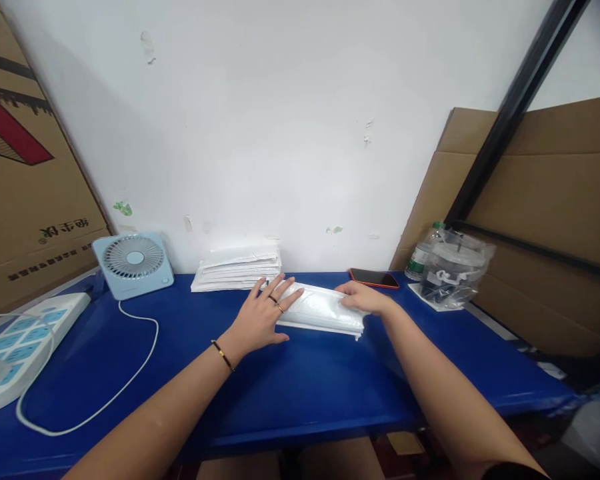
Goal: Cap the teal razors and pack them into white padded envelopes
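Note:
A flat white packet in clear plastic [323, 308] lies at a slight slant on the blue table, apparently with another beneath it. My left hand [265, 312], with rings and a bracelet, rests with spread fingers on the packet's left end. At the packet's upper right, my right hand [363, 298] has its thumb and fingers closed on the edge; the fingertips are partly hidden. Behind my left hand, a stack of similar white packets [235, 269] sits against the wall.
A blue fan [134, 263] and a white power strip [40, 343] with a cable are on the left. A phone [375, 278], a bottle [420, 257] and a plastic-bagged cup [453, 270] stand at the right back. Cardboard [545, 220] leans on the right.

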Available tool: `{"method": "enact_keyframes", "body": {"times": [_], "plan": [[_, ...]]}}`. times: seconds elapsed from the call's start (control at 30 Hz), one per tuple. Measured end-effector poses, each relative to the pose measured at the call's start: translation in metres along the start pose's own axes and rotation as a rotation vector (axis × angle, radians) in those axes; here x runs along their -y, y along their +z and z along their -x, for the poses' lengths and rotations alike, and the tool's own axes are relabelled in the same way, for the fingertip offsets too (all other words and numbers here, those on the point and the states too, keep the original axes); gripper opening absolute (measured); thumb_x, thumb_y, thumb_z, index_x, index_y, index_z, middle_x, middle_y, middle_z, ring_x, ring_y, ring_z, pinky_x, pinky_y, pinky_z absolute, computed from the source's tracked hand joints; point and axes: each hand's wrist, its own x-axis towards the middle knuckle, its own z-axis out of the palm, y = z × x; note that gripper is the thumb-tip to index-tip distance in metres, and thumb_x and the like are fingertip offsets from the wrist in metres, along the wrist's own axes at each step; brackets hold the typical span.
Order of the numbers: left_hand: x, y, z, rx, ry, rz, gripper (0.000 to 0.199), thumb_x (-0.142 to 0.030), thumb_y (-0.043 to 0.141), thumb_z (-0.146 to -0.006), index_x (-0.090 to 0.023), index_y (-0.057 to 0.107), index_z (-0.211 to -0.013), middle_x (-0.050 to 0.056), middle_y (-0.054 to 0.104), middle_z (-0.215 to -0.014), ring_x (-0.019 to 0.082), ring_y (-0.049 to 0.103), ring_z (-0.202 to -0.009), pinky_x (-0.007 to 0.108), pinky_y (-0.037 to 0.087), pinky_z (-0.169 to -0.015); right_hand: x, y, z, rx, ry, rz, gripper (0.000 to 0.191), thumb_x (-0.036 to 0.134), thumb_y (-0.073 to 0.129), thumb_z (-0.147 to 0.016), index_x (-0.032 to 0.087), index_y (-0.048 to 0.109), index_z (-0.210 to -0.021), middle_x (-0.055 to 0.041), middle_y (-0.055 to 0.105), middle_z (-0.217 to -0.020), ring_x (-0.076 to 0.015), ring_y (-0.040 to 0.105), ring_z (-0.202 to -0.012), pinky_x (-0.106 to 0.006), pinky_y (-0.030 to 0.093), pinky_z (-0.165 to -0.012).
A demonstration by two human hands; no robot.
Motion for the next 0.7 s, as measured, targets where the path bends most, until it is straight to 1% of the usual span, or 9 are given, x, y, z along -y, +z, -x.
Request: {"method": "enact_keyframes", "body": {"times": [0.07, 0.13, 0.17, 0.23, 0.3, 0.37, 0.43, 0.5, 0.7], "plan": [[-0.006, 0.005, -0.002, 0.06, 0.016, -0.01, 0.099, -0.043, 0.072, -0.062, -0.03, 0.017, -0.144, 0.009, 0.033, -0.145, 0.031, 0.026, -0.133, 0.049, 0.01, -0.11, 0.0, 0.009, -0.008, 0.086, 0.068, -0.225, 0.026, 0.018, 0.049, -0.059, 0.015, 0.066, -0.078, 0.0015, 0.061, -0.062, -0.0118, 0.051, -0.052, -0.02, 0.034, -0.046], [-0.006, 0.008, -0.003, 0.12, -0.015, 0.005, 0.091, -0.035, 0.068, -0.066, -0.029, 0.021, -0.143, 0.011, 0.043, -0.137, 0.029, 0.039, -0.124, 0.046, 0.02, -0.105, -0.006, 0.02, -0.016, 0.128, 0.125, -0.36, 0.022, 0.017, 0.051, -0.058, 0.015, 0.066, -0.074, 0.002, 0.06, -0.059, -0.0112, 0.05, -0.05, -0.02, 0.034, -0.045], [-0.003, 0.008, -0.004, 0.148, -0.033, 0.014, 0.083, -0.032, 0.065, -0.068, -0.028, 0.025, -0.141, 0.011, 0.048, -0.131, 0.028, 0.045, -0.119, 0.044, 0.025, -0.101, -0.01, 0.025, -0.019, 0.126, 0.13, -0.409, 0.02, 0.018, 0.054, -0.058, 0.015, 0.067, -0.074, 0.0016, 0.061, -0.061, -0.0115, 0.052, -0.052, -0.02, 0.036, -0.046], [0.002, 0.005, -0.007, 0.198, -0.053, 0.015, 0.071, -0.026, 0.06, -0.07, -0.026, 0.035, -0.136, 0.012, 0.056, -0.12, 0.028, 0.051, -0.109, 0.041, 0.032, -0.091, -0.02, 0.031, -0.022, 0.075, 0.093, -0.508, 0.022, 0.021, 0.06, -0.062, 0.016, 0.068, -0.082, -0.0006, 0.066, -0.073, -0.0129, 0.057, -0.063, -0.022, 0.043, -0.056], [0.008, -0.004, -0.013, 0.243, -0.046, -0.021, 0.064, -0.021, 0.06, -0.066, -0.024, 0.045, -0.128, 0.013, 0.061, -0.108, 0.028, 0.054, -0.101, 0.04, 0.033, -0.084, -0.031, 0.032, -0.022, -0.025, 0.032, -0.613, 0.028, 0.029, 0.064, -0.069, 0.017, 0.067, -0.094, -0.0035, 0.067, -0.088, -0.0145, 0.061, -0.076, -0.025, 0.047, -0.069], [0.012, -0.018, -0.022, 0.298, -0.03, -0.064, 0.059, -0.02, 0.061, -0.061, -0.023, 0.052, -0.119, 0.012, 0.064, -0.095, 0.028, 0.057, -0.092, 0.041, 0.032, -0.082, -0.039, 0.03, -0.021, -0.104, 0.0, -0.687, 0.033, 0.037, 0.063, -0.074, 0.018, 0.065, -0.102, -0.0064, 0.067, -0.096, -0.0153, 0.061, -0.083, -0.028, 0.048, -0.076], [0.014, -0.032, -0.032, 0.336, -0.018, -0.073, 0.05, -0.022, 0.061, -0.061, -0.024, 0.057, -0.111, 0.01, 0.065, -0.087, 0.028, 0.058, -0.087, 0.042, 0.03, -0.083, -0.045, 0.028, -0.021, -0.149, 0.002, -0.694, 0.035, 0.04, 0.061, -0.077, 0.018, 0.065, -0.103, -0.0082, 0.066, -0.098, -0.0159, 0.061, -0.086, -0.029, 0.048, -0.078], [0.014, -0.046, -0.043, 0.35, -0.024, -0.068, 0.044, -0.024, 0.06, -0.062, -0.025, 0.059, -0.106, 0.009, 0.066, -0.086, 0.028, 0.058, -0.088, 0.043, 0.028, -0.085, -0.047, 0.028, -0.021, -0.164, 0.005, -0.638, 0.036, 0.042, 0.06, -0.078, 0.017, 0.065, -0.104, -0.0088, 0.066, -0.099, -0.0166, 0.061, -0.089, -0.028, 0.048, -0.079], [0.011, -0.076, -0.067, 0.388, -0.057, -0.136, 0.032, -0.023, 0.064, -0.058, -0.026, 0.065, -0.09, 0.008, 0.067, -0.08, 0.029, 0.056, -0.091, 0.046, 0.021, -0.091, -0.042, 0.03, -0.018, -0.146, -0.028, -0.412, 0.042, 0.047, 0.053, -0.082, 0.019, 0.062, -0.111, -0.0083, 0.064, -0.107, -0.0203, 0.058, -0.1, -0.035, 0.044, -0.087]]}}
